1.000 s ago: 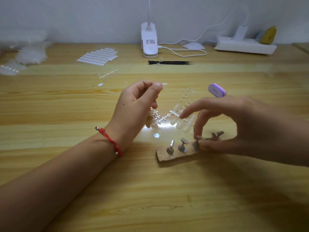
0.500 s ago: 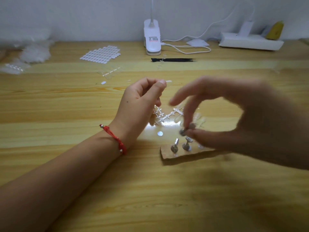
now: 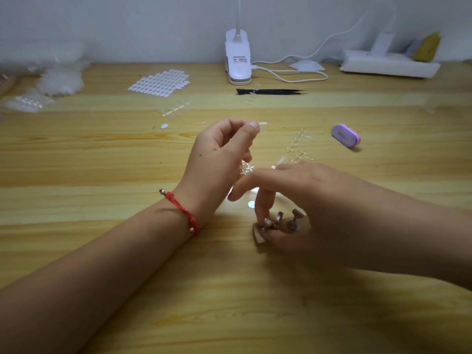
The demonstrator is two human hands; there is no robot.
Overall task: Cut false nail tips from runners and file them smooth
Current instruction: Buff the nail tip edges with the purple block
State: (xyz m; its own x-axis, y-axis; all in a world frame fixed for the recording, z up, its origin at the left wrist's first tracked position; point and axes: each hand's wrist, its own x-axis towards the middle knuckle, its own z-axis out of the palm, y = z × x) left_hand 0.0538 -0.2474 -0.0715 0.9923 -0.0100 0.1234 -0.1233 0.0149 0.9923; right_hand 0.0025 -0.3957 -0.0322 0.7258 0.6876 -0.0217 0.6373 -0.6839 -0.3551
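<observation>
My left hand (image 3: 219, 159) is raised over the wooden table and pinches a clear false nail tip (image 3: 263, 124) between thumb and forefinger. Clear plastic runners (image 3: 298, 146) with nail tips lie behind my hands, partly hidden by them. My right hand (image 3: 319, 200) reaches down to a brown cardboard strip (image 3: 259, 237) and pinches a small metal stand (image 3: 268, 222) at its left end. Two more metal stands (image 3: 292, 221) stick up from the strip beside my fingers. A purple and pink file block (image 3: 346, 135) lies on the table to the right.
A sheet of white adhesive tabs (image 3: 161, 85) lies at the back left, near clear plastic bags (image 3: 58, 80). A white clip lamp (image 3: 238, 65), black tweezers (image 3: 270, 92), a cable and a white power strip (image 3: 388, 65) line the back. Another runner piece (image 3: 176, 109) lies mid-table.
My right hand lifted a metal stand off the right part of the cardboard strip, then came down at the strip's left end. My left hand stayed put with the nail tip.
</observation>
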